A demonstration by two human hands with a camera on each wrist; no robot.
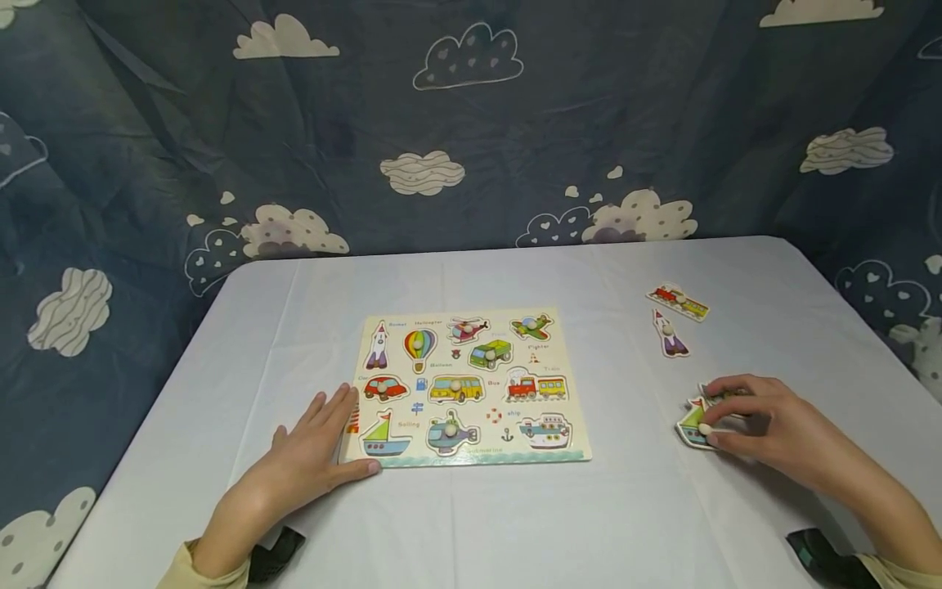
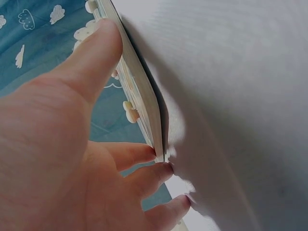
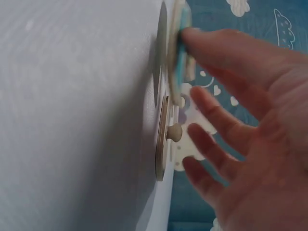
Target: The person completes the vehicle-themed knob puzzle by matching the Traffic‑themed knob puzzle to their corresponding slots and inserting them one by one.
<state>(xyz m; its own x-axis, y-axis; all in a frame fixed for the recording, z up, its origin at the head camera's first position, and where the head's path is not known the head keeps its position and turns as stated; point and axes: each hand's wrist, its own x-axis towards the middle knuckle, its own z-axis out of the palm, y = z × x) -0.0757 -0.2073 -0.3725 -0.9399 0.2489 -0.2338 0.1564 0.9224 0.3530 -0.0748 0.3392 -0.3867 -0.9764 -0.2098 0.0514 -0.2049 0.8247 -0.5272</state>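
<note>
My right hand (image 1: 773, 417) pinches a sailboat puzzle piece (image 1: 690, 427) between thumb and forefinger, at the right of the table. In the right wrist view this piece (image 3: 177, 62) stands a little off the cloth, blurred. Under the fingers lies another knobbed piece (image 3: 162, 144), flat on the table; its picture is mostly hidden in the head view. My left hand (image 1: 302, 450) rests at the left edge of a wooden vehicle puzzle board (image 1: 471, 425). Its fingers are fairly straight, with the thumb (image 2: 106, 43) against the board's near edge.
Beyond the right hand lie a loose rocket piece (image 1: 668, 335) and a loose train piece (image 1: 679, 303). Several knobbed pieces sit in the board, among them a bus (image 1: 456, 388) and a submarine (image 1: 450, 433). White cloth covers the table (image 1: 515, 523); a cloud-patterned curtain (image 1: 471, 123) hangs behind.
</note>
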